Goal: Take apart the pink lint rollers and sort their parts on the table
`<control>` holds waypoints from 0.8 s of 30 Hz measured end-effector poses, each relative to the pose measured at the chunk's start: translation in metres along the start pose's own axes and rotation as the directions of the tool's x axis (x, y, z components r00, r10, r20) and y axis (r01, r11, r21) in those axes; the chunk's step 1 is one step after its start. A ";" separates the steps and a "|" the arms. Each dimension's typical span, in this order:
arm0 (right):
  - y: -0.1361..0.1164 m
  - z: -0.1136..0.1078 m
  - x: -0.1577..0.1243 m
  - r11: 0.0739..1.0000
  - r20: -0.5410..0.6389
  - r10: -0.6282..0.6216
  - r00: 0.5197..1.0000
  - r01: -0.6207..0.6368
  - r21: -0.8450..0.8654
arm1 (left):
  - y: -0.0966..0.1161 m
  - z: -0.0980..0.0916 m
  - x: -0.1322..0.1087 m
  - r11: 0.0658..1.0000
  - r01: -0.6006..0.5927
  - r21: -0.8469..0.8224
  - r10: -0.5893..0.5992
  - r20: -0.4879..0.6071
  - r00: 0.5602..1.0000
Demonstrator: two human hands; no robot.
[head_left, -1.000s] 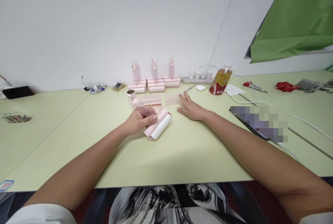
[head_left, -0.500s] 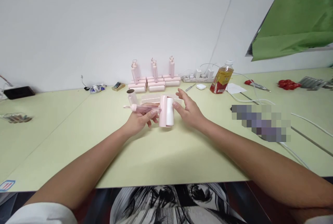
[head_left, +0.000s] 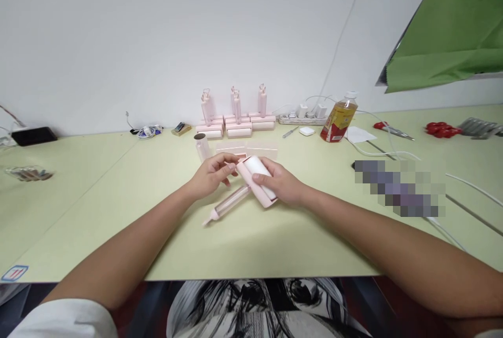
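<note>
My right hand [head_left: 285, 181] grips a pink lint roller [head_left: 246, 174] by its head, thumb across the white sticky roll [head_left: 262, 169]. The roller is tilted, and its clear pink handle [head_left: 231, 203] points down and left toward me. At the upper left end of the head is my left hand [head_left: 214, 173], fingers bent and apart, off the handle; whether its fingertips touch the pink casing is unclear. Behind the hands stands a loose pink paper roll [head_left: 201, 145] with a dark hollow core. Flat pale pink pieces [head_left: 262, 149] lie beside it, partly hidden by the hands.
Several finished-looking pink lint rollers [head_left: 239, 129] stand along the wall, handles up. To their right are a power strip [head_left: 302, 119], a drink bottle [head_left: 338, 118] and a screwdriver [head_left: 393, 130]. A phone [head_left: 33, 136] leans at the far left.
The lint roller has passed from my left hand's hold on its handle to my right hand's grip on its head. Its handle has swung down toward me.
</note>
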State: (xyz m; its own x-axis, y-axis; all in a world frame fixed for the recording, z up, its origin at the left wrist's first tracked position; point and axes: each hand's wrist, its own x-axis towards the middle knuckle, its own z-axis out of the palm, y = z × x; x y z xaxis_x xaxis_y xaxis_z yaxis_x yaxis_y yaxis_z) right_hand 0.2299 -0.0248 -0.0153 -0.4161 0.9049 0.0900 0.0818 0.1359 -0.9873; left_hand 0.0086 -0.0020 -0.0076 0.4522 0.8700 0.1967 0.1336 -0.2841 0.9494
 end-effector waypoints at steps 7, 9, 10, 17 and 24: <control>0.000 0.015 -0.005 0.988 0.193 0.019 0.981 0.011 -0.152 | 0.009 0.004 -0.001 0.995 0.078 -0.064 -0.066 0.169 0.983; -0.001 0.015 -0.006 0.987 0.241 0.048 0.969 -0.010 -0.158 | 0.012 0.000 -0.001 0.986 0.158 -0.054 -0.141 0.245 0.959; -0.002 0.014 -0.006 0.988 0.264 0.059 0.963 -0.017 -0.156 | 0.014 -0.001 0.000 0.981 0.188 -0.045 -0.168 0.274 0.947; -0.003 0.015 -0.002 0.992 0.300 0.076 0.951 -0.041 -0.122 | 0.019 -0.009 0.005 0.971 0.238 0.023 -0.229 0.372 0.900; 0.006 0.016 0.006 0.986 0.046 0.164 0.985 -0.164 -0.019 | 0.007 -0.008 0.014 0.978 0.209 0.004 -0.203 0.273 0.941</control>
State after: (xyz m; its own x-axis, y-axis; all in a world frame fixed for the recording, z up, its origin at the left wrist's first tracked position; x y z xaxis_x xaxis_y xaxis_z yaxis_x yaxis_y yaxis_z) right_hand 0.2130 -0.0248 -0.0223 -0.4383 0.8953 -0.0795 0.1656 -0.0065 -0.9862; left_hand 0.0090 0.0115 0.0039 0.6386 0.7660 -0.0740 0.2289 -0.0973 0.9686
